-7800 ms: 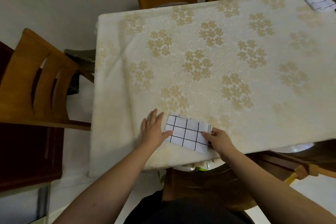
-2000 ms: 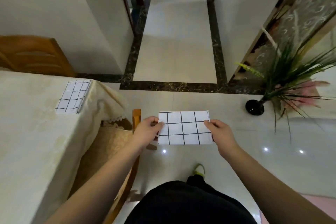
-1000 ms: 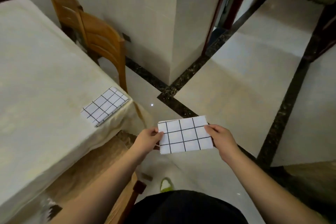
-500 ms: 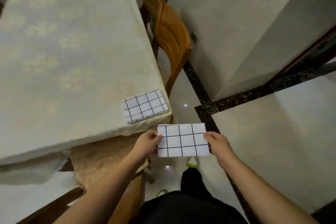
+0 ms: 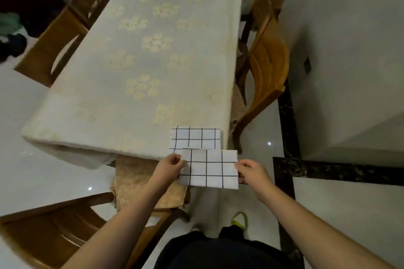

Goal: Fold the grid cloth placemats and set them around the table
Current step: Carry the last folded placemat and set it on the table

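Note:
I hold a folded white placemat with a black grid (image 5: 208, 168) flat in the air just off the table's near right corner. My left hand (image 5: 169, 165) pinches its left edge and my right hand (image 5: 249, 170) pinches its right edge. A second folded grid placemat (image 5: 195, 137) lies on the table (image 5: 140, 67) at that near right corner, partly hidden behind the one I hold. The table is long and covered with a cream cloth with pale flower clusters.
Wooden chairs stand round the table: one on the right (image 5: 265, 65), one on the left (image 5: 54, 46), and one at the near end with a beige seat cushion (image 5: 140, 181). A white wall (image 5: 349, 50) is close on the right. The tiled floor has a dark border strip (image 5: 286, 137).
I have turned to face the table's short end, so the table now runs straight away from me. The held placemat has come forward and now overlaps the one lying at the corner.

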{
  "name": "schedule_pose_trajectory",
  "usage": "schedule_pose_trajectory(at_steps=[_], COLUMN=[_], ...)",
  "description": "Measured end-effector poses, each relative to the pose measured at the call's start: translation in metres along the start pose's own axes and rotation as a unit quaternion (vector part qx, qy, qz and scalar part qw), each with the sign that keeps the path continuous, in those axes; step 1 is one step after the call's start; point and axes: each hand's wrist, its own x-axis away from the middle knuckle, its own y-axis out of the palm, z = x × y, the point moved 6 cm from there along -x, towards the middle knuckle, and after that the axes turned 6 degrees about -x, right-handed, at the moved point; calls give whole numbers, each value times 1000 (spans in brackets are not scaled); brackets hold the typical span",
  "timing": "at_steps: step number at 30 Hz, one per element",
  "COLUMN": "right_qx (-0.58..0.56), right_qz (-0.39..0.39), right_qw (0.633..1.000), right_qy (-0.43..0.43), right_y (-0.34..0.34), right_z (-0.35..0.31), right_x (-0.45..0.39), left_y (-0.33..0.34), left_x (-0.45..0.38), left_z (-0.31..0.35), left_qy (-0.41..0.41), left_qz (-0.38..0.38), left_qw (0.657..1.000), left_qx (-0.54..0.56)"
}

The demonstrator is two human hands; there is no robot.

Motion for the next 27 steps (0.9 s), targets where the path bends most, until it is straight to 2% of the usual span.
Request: schedule_pose_trajectory(at_steps=[6, 20, 25, 27], right_qx=[37, 133, 213, 251], right_qz=[-12, 64, 90, 118], right_qw=[999, 989, 972, 958], right_qy=[-15, -19, -45, -68], right_y=[11, 54, 59, 57], right_z=[-35, -55, -53, -57], right_x=[-29, -95, -98, -92], left_y=[-17, -49, -48, -52], left_x=[-32, -109, -118, -117], left_z=[13, 6, -3, -2], left_qy=[9, 21, 22, 46], left_qz=[47, 67, 63, 89], left_qw=[999, 994, 991, 988], left_qx=[5, -80, -114, -119])
